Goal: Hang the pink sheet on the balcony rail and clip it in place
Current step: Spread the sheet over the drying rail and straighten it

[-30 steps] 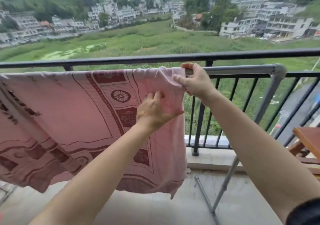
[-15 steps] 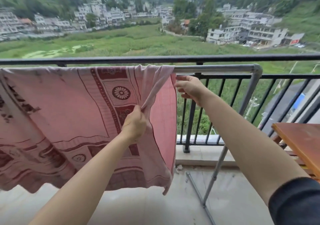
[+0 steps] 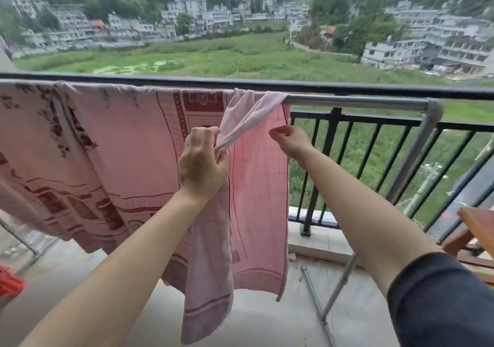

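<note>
The pink sheet (image 3: 120,146), printed with dark red borders and flowers, hangs over the grey metal rail (image 3: 361,102) and covers its left and middle parts. My left hand (image 3: 203,165) is closed on a bunched fold of the sheet and pulls it taut down from the rail. A loose strip of cloth hangs below that fist. My right hand (image 3: 291,141) sits at the sheet's right edge, a little under the rail, its fingers curled in a pinch on the cloth. No clips are visible.
The black balcony railing (image 3: 401,90) runs just behind the grey rail. The rack's slanted leg (image 3: 411,154) and floor bar (image 3: 315,293) stand at the right. A wooden table (image 3: 478,223) is at the far right, and something red (image 3: 10,282) at the lower left.
My left hand has dragged the gathered fold further down and to the right. My right hand has slid down the sheet's right edge, away from the rail. The view has shifted left.
</note>
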Demonstrator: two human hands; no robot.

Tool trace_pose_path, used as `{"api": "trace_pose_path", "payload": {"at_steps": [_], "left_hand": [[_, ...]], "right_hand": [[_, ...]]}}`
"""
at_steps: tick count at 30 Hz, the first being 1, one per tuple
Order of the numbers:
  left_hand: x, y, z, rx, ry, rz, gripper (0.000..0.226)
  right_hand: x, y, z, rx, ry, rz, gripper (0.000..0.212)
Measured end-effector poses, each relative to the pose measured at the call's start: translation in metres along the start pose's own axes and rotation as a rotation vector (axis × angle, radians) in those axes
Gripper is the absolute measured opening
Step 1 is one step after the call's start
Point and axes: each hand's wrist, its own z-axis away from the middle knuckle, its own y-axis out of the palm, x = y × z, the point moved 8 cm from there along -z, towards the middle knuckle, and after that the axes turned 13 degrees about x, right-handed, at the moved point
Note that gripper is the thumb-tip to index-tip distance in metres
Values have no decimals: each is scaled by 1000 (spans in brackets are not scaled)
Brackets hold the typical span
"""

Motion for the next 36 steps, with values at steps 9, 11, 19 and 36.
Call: {"api": "trace_pose_path", "payload": {"at_steps": [9,11,19,36], "left_hand": [[-73,44,-13,-38,-110,-9,19],[-80,92,-9,182,-234,-73,18],[-85,124,0,168,-639,-9,15],[-194,8,-69,-462,37,-177,9]], "right_hand": [[-27,-53,-24,-68,-90,226,32],[-33,-68,-22,-48,-142,282,31],[-8,-115,16,65,-575,514,24],[101,-116,-25,-92,-455,919,25]]}}
